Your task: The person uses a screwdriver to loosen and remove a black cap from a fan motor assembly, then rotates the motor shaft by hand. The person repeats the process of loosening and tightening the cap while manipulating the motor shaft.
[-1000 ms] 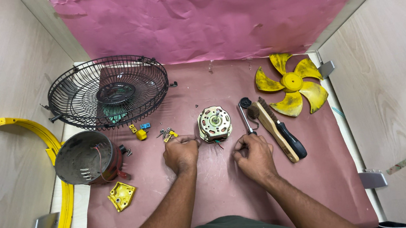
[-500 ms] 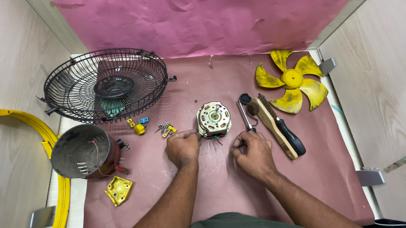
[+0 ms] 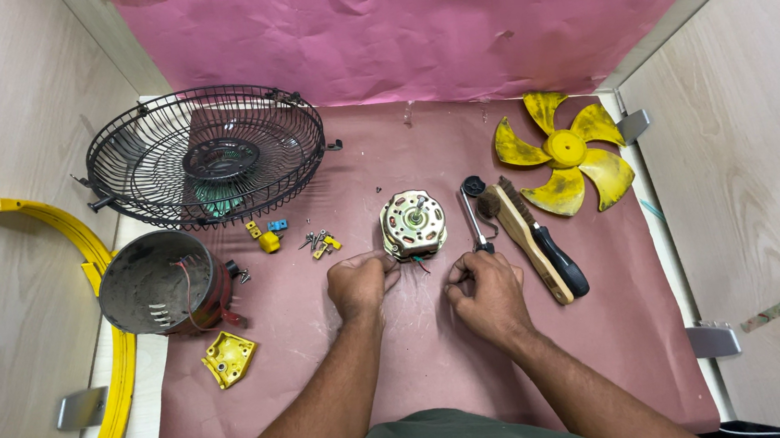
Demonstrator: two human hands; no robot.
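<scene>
- Little has shifted since half a second ago: our view sits a touch differently over the bench, while both hands stay at the thin wires (image 3: 417,266) trailing from the fan motor (image 3: 414,223)
- Our left hand (image 3: 358,283) is curled closed, fingertips pinched at the wire ends just below the motor; our right hand (image 3: 486,288) is likewise closed, thumb and forefinger pinching what looks like a wire or small part, too small for us to tell
- The motor stands at the middle of the pink-papered table (image 3: 615,340), shaft up, just above and between our hands
- Done, as we judge it: the fan lies in pieces, with the black wire guard (image 3: 206,156) at far left, the yellow blade (image 3: 564,148) at far right, the dusty red motor housing (image 3: 163,283) and a yellow bracket (image 3: 228,358) at left
- Loose screws and small yellow and blue clips (image 3: 313,241) lie between housing and motor
- A wooden brush (image 3: 522,234), a black-handled screwdriver (image 3: 547,246) and a metal tool (image 3: 473,210) rest just right of the motor
- Left, we judge: work on the motor's wiring, with every other part apart
</scene>
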